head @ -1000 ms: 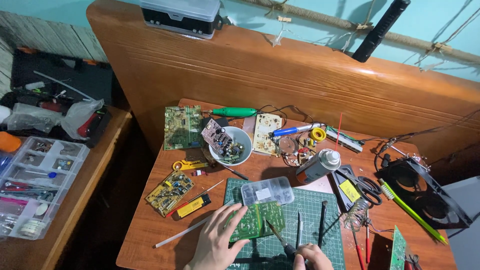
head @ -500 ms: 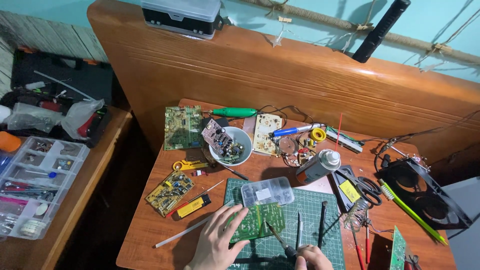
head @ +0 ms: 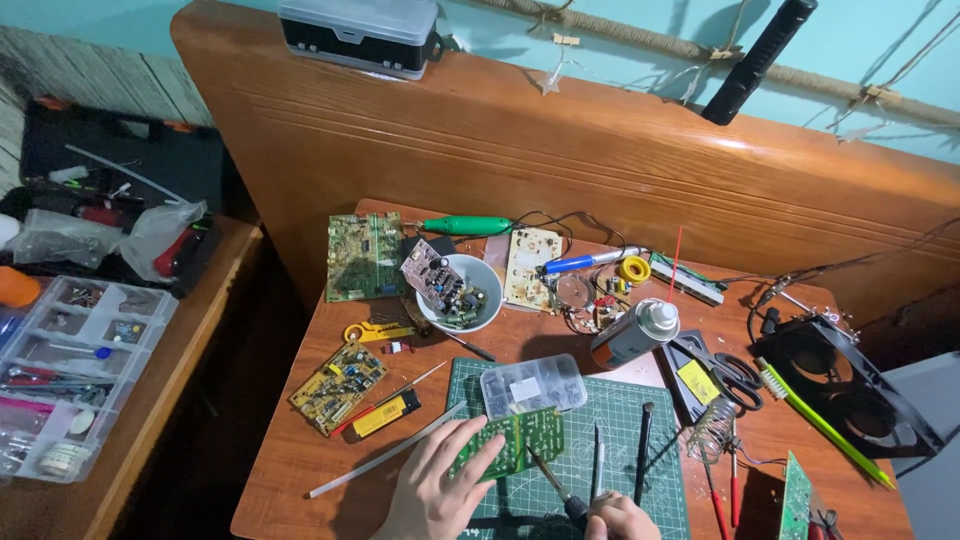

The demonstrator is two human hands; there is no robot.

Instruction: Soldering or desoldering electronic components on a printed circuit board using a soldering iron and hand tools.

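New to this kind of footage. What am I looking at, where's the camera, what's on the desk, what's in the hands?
No machine here: a person works with two bare hands, filmed by one camera worn on the head, looking down at a reddish wooden desk.

The left hand presses on a small green circuit board lying on a green gridded cutting mat. The right hand grips a thin dark-handled tool whose tip points at that board; whether it touches is hard to tell.

Around them: a clear plastic parts box, a white bowl of components, more circuit boards, a green-handled screwdriver, a spray can, black scissors and a black fan.
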